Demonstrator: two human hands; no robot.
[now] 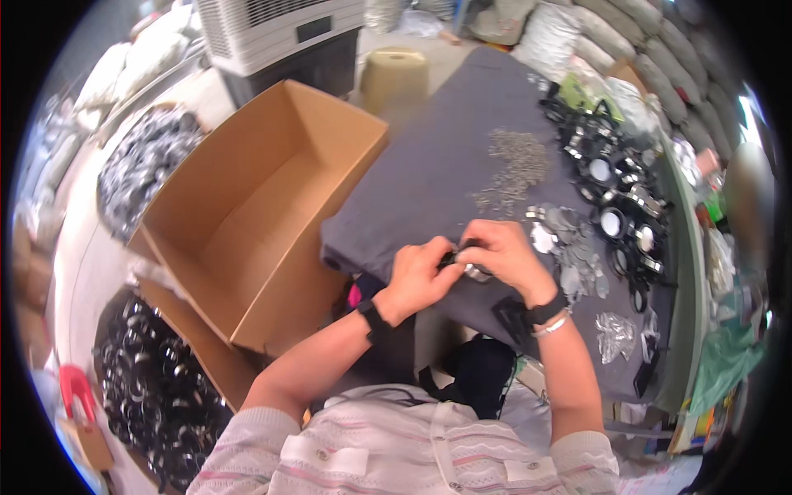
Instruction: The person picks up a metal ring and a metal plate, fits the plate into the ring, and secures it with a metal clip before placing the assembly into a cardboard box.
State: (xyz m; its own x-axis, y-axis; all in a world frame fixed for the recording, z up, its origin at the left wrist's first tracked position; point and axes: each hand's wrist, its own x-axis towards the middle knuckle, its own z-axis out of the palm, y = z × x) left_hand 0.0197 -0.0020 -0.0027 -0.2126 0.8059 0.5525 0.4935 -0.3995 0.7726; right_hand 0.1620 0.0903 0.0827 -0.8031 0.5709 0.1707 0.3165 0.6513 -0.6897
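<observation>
Close to the near edge of the grey-covered table (412, 181), my two hands meet around a small black and silver round part (476, 272). My left hand (421, 275) pinches its left side between thumb and fingers. From the other side, the curled fingers of my right hand (503, 254) grip the same part. Much of the piece is hidden by my fingers. Right of my right hand lies a heap of flat silver discs (573, 247). A scatter of tiny metal pieces (518, 165) lies farther back.
Black ring-shaped parts (610, 198) pile along the table's right side, with a crumpled clear bag (615, 334) nearer me. To the left stands an open cardboard box (256, 198); black glossy parts (157, 388) fill a container below it. An air cooler (285, 41) and stool (394, 78) stand behind.
</observation>
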